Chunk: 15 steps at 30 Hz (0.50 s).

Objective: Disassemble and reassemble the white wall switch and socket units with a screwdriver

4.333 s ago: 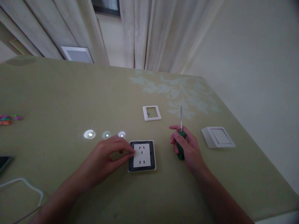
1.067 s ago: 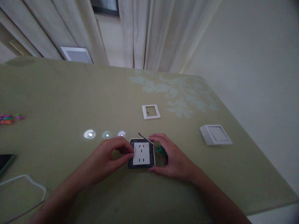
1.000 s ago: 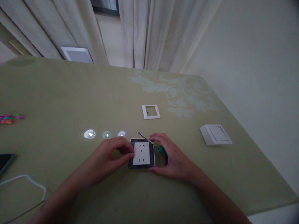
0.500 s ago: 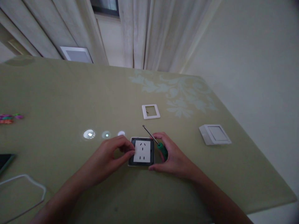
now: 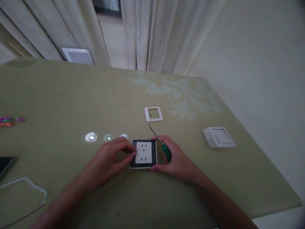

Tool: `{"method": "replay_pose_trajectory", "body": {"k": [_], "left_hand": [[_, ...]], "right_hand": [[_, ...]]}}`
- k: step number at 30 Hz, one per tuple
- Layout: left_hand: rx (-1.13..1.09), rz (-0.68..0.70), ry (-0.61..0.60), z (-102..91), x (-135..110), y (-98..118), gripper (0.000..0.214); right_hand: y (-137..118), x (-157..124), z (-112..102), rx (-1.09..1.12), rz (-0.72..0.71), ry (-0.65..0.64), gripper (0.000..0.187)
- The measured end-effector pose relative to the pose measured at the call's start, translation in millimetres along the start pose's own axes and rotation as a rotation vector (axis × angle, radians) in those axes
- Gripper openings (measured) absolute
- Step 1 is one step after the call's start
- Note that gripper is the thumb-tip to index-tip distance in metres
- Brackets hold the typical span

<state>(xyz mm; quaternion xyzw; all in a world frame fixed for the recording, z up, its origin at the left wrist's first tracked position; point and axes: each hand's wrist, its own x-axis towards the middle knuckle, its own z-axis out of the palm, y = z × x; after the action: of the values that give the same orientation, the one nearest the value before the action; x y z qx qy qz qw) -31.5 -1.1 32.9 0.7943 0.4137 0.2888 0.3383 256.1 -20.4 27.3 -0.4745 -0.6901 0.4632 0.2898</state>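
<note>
A wall socket (image 5: 144, 154) with a white face and dark surround lies on the table between my hands. At its left side, my left hand (image 5: 116, 154) is closed, thumb and forefinger pinched; anything between the tips is too small to make out. My right hand (image 5: 172, 159) grips the socket's right edges between thumb and fingers. It also holds a screwdriver (image 5: 166, 152) by its green handle, the shaft slanting up and left past the socket's corner. A white square frame (image 5: 146, 114) lies flat beyond, with a small dark piece, perhaps a screw (image 5: 150, 114), inside its opening.
To the right stands a white switch box (image 5: 219, 138) on the table (image 5: 95, 95). At the left are a colourful bundle (image 5: 9, 121), a dark flat device (image 5: 5, 165) and a white cable (image 5: 35, 187). A wall (image 5: 267, 95) borders the table's right side.
The socket has shifted slightly left and turned a little. The screwdriver's tip has swung right and up. My left hand remains pinched at the socket's left side.
</note>
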Motion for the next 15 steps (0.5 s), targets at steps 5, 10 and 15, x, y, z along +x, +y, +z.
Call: {"method": "replay_pose_trajectory", "body": {"k": [5, 10, 15], "left_hand": [[0.007, 0.021, -0.018, -1.2, 1.2, 1.8, 0.008], [0.034, 0.034, -0.006, -0.6, 0.6, 3.1, 0.009], [0.047, 0.022, 0.003, -1.1, -0.2, 2.2, 0.008]], "right_hand": [[2.0, -0.5, -1.3, -0.021, -0.029, -0.010, 0.088], [1.3, -0.4, -3.6, -0.038, -0.033, -0.027, 0.087], [-0.5, -0.3, -5.0, -0.044, -0.032, -0.028, 0.084]]}}
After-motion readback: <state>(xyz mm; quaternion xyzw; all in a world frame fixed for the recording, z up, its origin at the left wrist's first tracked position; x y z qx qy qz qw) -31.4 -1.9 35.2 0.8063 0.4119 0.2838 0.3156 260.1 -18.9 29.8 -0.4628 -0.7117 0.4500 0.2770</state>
